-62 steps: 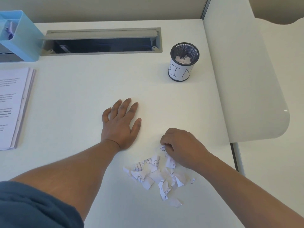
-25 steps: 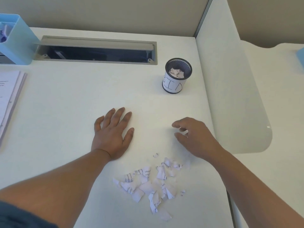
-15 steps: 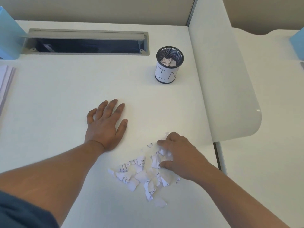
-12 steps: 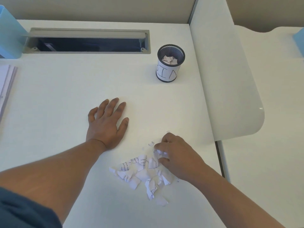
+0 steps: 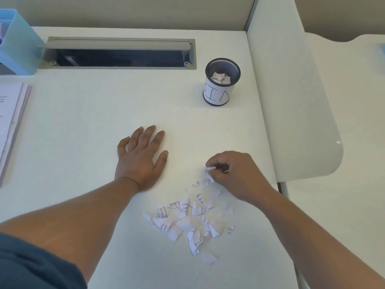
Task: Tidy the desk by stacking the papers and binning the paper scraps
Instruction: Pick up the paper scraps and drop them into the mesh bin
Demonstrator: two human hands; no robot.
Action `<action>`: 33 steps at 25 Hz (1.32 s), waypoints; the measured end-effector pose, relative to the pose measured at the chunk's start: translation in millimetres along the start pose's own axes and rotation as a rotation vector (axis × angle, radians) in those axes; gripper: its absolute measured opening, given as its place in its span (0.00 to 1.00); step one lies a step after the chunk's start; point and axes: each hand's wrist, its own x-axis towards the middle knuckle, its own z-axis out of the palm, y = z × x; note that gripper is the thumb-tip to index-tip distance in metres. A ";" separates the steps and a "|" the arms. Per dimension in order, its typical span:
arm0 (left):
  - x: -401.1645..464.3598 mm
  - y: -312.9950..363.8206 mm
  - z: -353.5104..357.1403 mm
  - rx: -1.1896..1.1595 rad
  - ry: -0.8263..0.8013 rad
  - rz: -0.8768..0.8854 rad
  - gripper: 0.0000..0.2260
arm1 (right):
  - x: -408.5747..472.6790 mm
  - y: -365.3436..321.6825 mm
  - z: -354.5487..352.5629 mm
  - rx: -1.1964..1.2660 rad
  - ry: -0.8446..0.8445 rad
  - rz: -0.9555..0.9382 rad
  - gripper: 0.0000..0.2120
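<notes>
- Since half a second earlier, the right hand (image 5: 235, 174) had been lifted off the far edge of the scrap pile and raised slightly toward the bin, with a few scraps carried along.
- Several small white scraps (image 5: 209, 173) were pinched between the curled fingertips and thumb of the right hand, some of them hanging below the fingers, just above the table (image 5: 104, 113).
- The left hand (image 5: 139, 157) was kept where it had been, laid flat on the table with palm down, fingers straight and slightly spread, nothing held.
- The pile of torn paper scraps (image 5: 187, 222), printed with bits of text, was left on the table near its front edge, between the two forearms and just below the right hand.
- One tiny scrap (image 5: 195, 183) was seen lying apart from the pile, between it and the held pieces.
- The bin (image 5: 221, 81), a black mesh cup wrapped in white paper marked "BIN", was stood upright well beyond the right hand, near the white divider panel (image 5: 291, 101); a few crumpled scraps were seen inside it.
- The stacked papers (image 5: 12, 122) were seen at the left edge of the table, partly cut off by the view.
- A light blue organiser (image 5: 18, 44) was stood at the far left corner, beside the open grey cable slot (image 5: 118, 54) set into the table.
</notes>
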 end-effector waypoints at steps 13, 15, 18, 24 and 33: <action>1.0 -0.4 -1.4 0.010 -0.005 0.005 0.28 | 137.2 -62.7 -104.4 0.047 0.490 -0.198 0.01; 0.7 -0.2 -1.7 0.009 -0.006 0.005 0.28 | 153.1 -61.1 -105.7 -0.024 0.482 -0.172 0.02; 1.2 -0.6 -1.1 0.005 -0.009 0.005 0.28 | 164.0 -55.5 -101.2 -0.061 0.468 -0.160 0.12; 1.2 -0.7 -1.7 0.016 -0.012 0.002 0.28 | 139.9 -40.3 -81.2 -0.080 0.706 -0.272 0.16; 1.0 -0.4 -0.8 0.006 0.005 0.000 0.28 | 50.3 76.8 -9.2 -0.319 0.459 -0.227 0.12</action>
